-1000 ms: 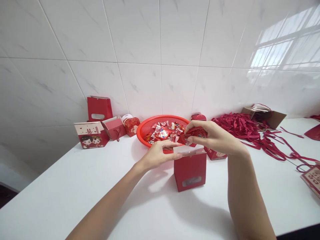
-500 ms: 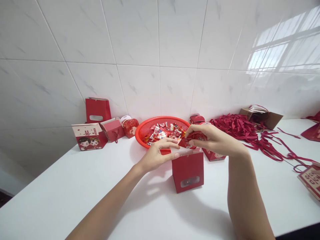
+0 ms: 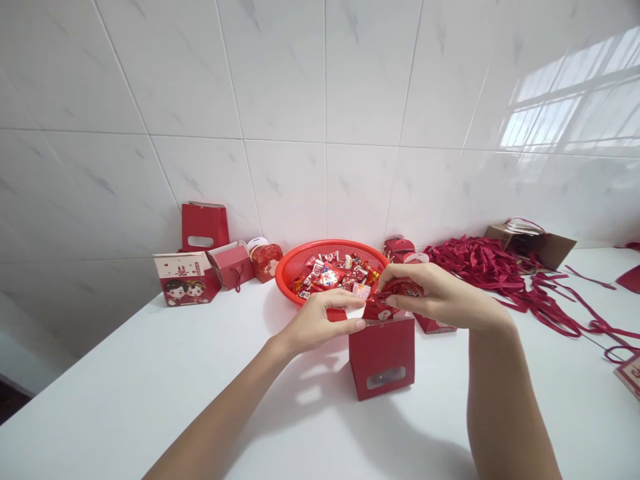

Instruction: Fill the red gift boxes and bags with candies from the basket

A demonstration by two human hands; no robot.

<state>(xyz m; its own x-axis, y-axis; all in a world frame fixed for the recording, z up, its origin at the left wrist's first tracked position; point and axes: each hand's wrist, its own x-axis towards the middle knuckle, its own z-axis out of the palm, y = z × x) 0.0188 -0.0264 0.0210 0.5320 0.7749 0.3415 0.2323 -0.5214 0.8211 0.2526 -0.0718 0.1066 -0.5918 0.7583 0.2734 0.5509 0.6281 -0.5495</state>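
A red paper gift box [image 3: 383, 353] with a clear oval window stands upright on the table, its top unfolded. My left hand [image 3: 320, 321] reaches across its upper left corner, thumb against the top edge and fingers at the white inner flap behind. Just above the opening, my right hand [image 3: 440, 293] pinches shiny red candy packets [image 3: 379, 308], whose lower part is at the box mouth. How many packets it holds is hidden by the fingers. Behind both hands sits a red plastic basket [image 3: 287, 280] full of wrapped candies [image 3: 330, 275].
At the back left are a box with cartoon figures [image 3: 186, 283], a red box with a window [image 3: 204, 227] and smaller boxes [image 3: 231, 265]. A heap of dark red ribbons [image 3: 475, 263] and an open cardboard box [image 3: 555, 247] lie back right, against the tiled wall [image 3: 280, 193].
My right hand has lowered the red packets toward the box mouth. My left hand stays at the box's upper left edge. The view has shifted slightly.
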